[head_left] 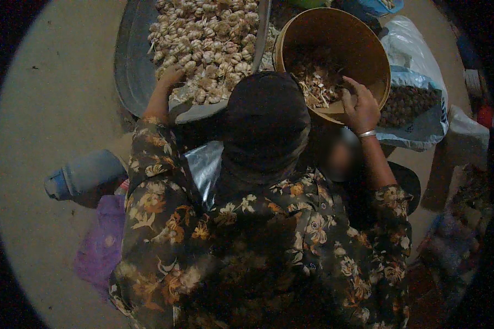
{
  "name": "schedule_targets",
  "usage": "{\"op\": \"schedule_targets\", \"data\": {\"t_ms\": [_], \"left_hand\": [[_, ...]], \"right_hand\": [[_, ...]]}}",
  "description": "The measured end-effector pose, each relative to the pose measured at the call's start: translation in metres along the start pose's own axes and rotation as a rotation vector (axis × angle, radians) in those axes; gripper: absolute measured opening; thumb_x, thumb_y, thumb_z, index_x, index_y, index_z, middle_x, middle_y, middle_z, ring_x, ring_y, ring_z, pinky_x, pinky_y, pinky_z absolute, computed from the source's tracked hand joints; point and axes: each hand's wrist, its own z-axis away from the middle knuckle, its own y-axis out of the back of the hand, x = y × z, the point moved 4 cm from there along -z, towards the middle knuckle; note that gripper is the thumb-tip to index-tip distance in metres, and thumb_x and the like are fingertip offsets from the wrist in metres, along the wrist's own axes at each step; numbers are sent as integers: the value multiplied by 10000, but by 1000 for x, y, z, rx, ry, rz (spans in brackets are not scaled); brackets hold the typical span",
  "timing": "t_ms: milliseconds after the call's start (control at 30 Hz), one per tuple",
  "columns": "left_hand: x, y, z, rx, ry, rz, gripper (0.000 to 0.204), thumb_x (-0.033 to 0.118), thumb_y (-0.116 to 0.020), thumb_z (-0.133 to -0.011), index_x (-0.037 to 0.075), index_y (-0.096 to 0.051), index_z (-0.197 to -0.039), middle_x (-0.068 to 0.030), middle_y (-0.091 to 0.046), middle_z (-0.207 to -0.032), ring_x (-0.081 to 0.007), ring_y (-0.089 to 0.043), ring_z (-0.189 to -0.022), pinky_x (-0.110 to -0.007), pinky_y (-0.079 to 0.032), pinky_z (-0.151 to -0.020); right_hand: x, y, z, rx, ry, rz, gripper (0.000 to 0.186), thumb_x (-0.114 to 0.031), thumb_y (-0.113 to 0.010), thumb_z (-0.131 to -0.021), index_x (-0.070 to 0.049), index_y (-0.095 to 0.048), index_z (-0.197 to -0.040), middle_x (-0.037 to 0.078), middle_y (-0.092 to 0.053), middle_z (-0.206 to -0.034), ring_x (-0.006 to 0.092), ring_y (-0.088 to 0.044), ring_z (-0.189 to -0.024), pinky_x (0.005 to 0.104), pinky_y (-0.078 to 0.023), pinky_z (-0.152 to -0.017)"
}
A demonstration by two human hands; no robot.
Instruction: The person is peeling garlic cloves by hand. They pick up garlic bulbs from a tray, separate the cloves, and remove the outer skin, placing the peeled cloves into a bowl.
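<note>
Neither of my own hands shows. Directly below me a person in a dark head covering point(266, 118) and floral top point(219, 252) is seen from behind. That person's left hand point(173, 77) reaches into garlic bulbs point(203, 38) heaped in a large grey metal tray point(132, 60). Their right hand point(359, 104), fingers bent, is at the near right rim of a round tan container point(335, 38) holding dark scraps and pale peelings point(318, 88). Whether either of their hands grips anything is unclear.
Right of the round container lie a white sack point(400, 38) and a blue-edged bag of dark round items point(409, 104). A blue-grey cylinder point(88, 172) and purple cloth point(101, 241) lie on the left floor point(44, 109). A blurred patch sits below the container.
</note>
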Motion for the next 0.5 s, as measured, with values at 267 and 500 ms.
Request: {"op": "schedule_targets", "data": {"t_ms": [267,500], "left_hand": [[-24,-71,84,-269,-126,-319,235,231,-524,-869,68,-616,-1010,-105,-618,-944,-220,-592,-808,-360,-480,-701],[16,-74,71,-155,-360,-160,184,210,-532,-875,76,-601,-980,-65,-597,-929,-187,-562,-830,-355,-460,-701]], "right_hand": [[0,0,-5,37,50,-40,292,-229,-589,-826,-204,-624,-1115,65,-649,-1013,262,-619,-894,384,-496,-749],[1,3,-2,-10,-58,-34,290,-256,-587,-828,-208,-626,-1111,63,-657,-1011,274,-623,-896,389,-496,-770]]}}
